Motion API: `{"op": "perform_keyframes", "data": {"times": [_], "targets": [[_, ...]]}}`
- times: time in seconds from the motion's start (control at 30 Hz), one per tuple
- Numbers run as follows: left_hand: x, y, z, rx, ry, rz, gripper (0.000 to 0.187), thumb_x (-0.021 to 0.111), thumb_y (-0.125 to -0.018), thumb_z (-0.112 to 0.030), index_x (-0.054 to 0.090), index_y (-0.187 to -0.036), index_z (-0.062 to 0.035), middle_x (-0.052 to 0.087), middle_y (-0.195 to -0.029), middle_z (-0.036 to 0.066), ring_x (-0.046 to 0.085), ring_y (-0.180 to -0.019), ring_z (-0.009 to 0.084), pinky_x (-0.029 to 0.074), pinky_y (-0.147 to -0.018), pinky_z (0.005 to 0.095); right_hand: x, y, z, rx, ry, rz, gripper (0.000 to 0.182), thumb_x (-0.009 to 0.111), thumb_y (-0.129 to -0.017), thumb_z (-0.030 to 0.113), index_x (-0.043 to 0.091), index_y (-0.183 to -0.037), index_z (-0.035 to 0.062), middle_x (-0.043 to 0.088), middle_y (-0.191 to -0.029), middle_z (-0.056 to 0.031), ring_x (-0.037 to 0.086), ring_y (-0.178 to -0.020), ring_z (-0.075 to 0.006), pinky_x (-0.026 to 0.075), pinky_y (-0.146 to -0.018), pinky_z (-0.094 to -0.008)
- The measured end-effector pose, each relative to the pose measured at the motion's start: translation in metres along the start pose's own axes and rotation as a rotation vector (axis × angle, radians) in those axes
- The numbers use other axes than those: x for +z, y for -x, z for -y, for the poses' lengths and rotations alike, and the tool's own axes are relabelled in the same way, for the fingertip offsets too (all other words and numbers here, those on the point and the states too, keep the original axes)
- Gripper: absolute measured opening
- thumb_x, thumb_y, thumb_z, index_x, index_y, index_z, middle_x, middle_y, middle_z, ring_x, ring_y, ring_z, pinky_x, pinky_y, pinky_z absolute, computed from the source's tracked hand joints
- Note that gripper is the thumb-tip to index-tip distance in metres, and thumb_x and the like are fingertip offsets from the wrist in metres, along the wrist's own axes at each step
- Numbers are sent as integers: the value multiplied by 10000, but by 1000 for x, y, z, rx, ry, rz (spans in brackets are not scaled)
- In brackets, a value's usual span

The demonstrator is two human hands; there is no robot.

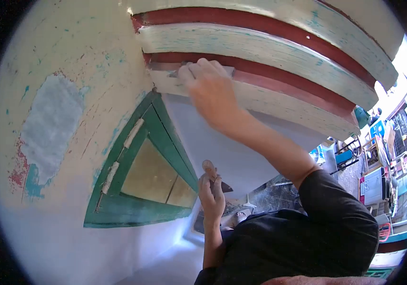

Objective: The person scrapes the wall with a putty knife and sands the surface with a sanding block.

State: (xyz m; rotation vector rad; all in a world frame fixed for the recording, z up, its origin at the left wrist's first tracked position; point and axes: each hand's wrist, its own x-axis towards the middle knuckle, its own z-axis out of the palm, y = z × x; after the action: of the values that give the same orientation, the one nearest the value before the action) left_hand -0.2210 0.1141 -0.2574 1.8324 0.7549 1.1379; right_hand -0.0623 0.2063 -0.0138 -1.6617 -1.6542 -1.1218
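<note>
My right hand (210,88) is raised against a cream and dark-red wooden ledge (279,90), its fingers bent and pressed down. Under those fingers a grey piece that looks like sandpaper (229,71) shows at the edge; most of it is hidden by the hand. Lower down, my left hand (211,197) grips a putty knife (209,167). The knife's rounded wooden handle points up, and its dark blade (226,187) sticks out to the right of the fingers. Both hands look dusty.
On the left, a cream wall (103,71) has flaked paint and a grey filled patch (53,126). Below the ledge is a green-framed panel (137,209) with hinges. Furniture and a blue chair (344,156) stand far off at the right, down on the floor.
</note>
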Motion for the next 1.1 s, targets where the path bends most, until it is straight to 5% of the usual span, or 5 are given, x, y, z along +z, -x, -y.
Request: {"op": "perform_keyframes", "data": {"times": [0.27, 0.5, 0.63, 1.0, 1.1], "targets": [[22, -19, -19, 46, 60, 38, 172, 606, -996, -74, 630, -1098, 62, 626, -1027, 229, 592, -969, 426, 470, -854, 478, 28, -14, 10, -97, -24, 55, 160, 649, -813, 160, 674, -936, 60, 673, -897, -102, 634, -932, -251, 498, -820, -399], [4, -7, -20, 22, 53, 77, 201, 601, -1007, -106, 645, -1119, 55, 638, -1036, 217, 613, -974, 422, 484, -862, 467, -139, 106, -79, 105, 204, 68, 325, 621, -847, 47, 685, -1165, 64, 694, -1136, -111, 646, -1070, -285, 497, -913, -439], [-17, 17, 7, -144, 47, 45, 207, 605, -1009, -121, 648, -1115, 52, 643, -1051, 217, 624, -987, 426, 494, -856, 477, -152, 122, -86, 188, 246, 67, 379, 624, -816, -45, 693, -1180, 37, 710, -1207, -131, 642, -1112, -295, 473, -983, -462], [9, 4, 6, -19, 33, 41, 185, 617, -1002, -100, 634, -1082, 66, 641, -1016, 233, 616, -962, 437, 489, -843, 490, 38, -10, 18, 42, 32, -79, 188, 648, -807, 184, 681, -917, 35, 642, -839, -97, 596, -879, -261, 454, -781, -417], [23, 6, 0, -23, 50, 94, 182, 609, -1008, -97, 639, -1093, 62, 641, -1027, 226, 617, -961, 427, 490, -848, 481, 42, -26, 36, 16, 99, -25, 160, 642, -811, 189, 682, -863, 43, 638, -801, -75, 588, -851, -247, 438, -767, -397]]}}
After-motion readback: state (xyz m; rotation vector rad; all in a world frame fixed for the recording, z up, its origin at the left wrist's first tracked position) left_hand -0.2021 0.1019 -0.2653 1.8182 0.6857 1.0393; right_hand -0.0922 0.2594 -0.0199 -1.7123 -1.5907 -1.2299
